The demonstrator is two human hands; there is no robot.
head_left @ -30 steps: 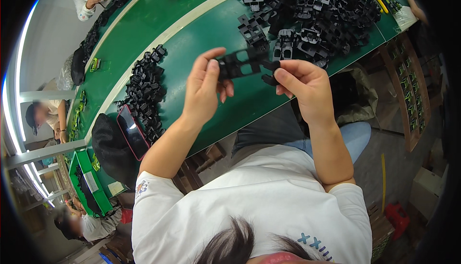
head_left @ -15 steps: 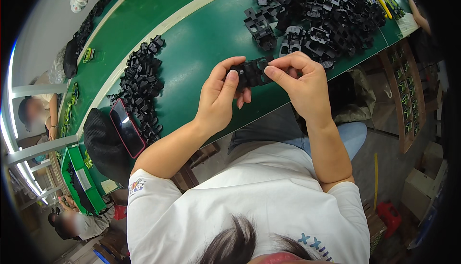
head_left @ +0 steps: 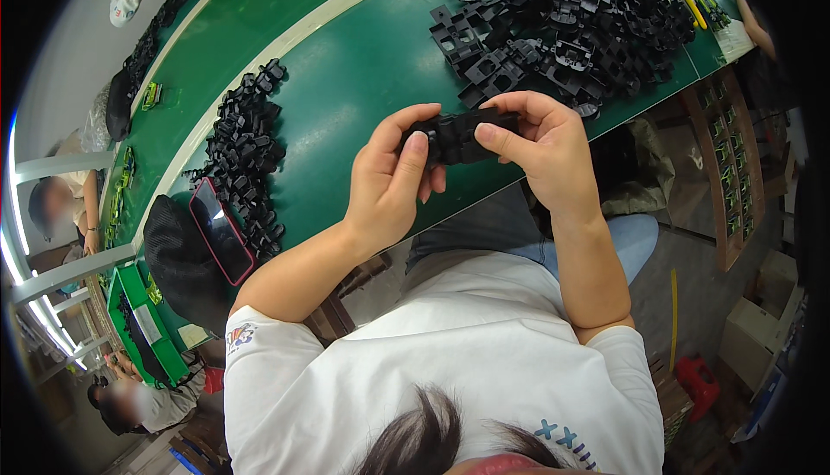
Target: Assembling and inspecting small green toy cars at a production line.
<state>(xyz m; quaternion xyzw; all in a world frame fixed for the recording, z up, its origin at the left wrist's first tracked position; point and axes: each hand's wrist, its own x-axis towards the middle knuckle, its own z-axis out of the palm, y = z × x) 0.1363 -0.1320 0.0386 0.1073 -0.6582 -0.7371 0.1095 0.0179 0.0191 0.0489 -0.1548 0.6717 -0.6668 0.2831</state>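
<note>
Above the near edge of the green table, both my hands hold a black moulded plastic part. My left hand is closed on its left end, thumb on top and fingers behind and below. My right hand grips its right end, thumb on the top face and fingers curled over the far side. Fingers cover both ends, and I cannot tell whether it is one piece or two joined. Just beyond my right hand lies a large heap of black plastic frames with square openings.
Smaller black plastic parts form a long pile at left. Beside it lie a red-edged phone and a black mesh bag. A green bin stands further left. Yellow-handled tools lie at far right; a slotted rack stands below.
My right hand has shifted from pinching the part's right end with the fingertips to a fuller grip. The part is turned a little, and the whole view has shifted slightly.
</note>
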